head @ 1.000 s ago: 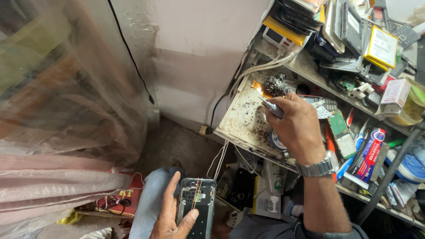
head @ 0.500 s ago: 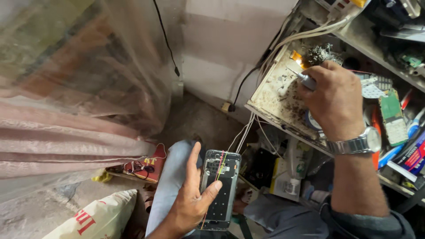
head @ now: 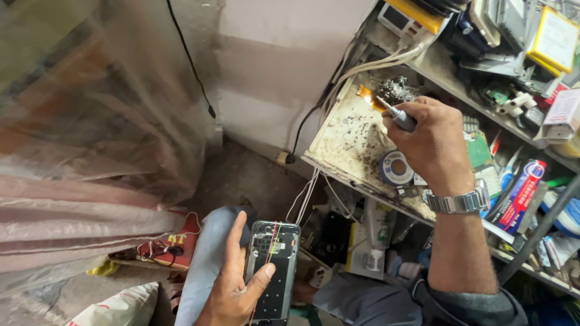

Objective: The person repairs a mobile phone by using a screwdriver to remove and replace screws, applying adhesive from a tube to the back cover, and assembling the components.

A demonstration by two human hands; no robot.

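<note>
The left hand [head: 232,290] holds an opened phone [head: 273,268] face down over the knee, thumb across its back, thin coloured wires running along its exposed inside. The right hand [head: 436,142], a metal watch [head: 460,202] at its wrist, grips a soldering iron [head: 396,113] with its tip over a stained board [head: 350,136] on the cluttered worktop [head: 459,78]. A solder spool [head: 396,168] lies just below that hand.

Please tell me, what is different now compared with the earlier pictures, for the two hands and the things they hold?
Little changed. The right hand keeps its grip on the grey tool, its tip still by the orange strip on the stained board. The left hand still holds the opened phone on the knee. Mostly the camera shifted; nothing was picked up or released.
</note>
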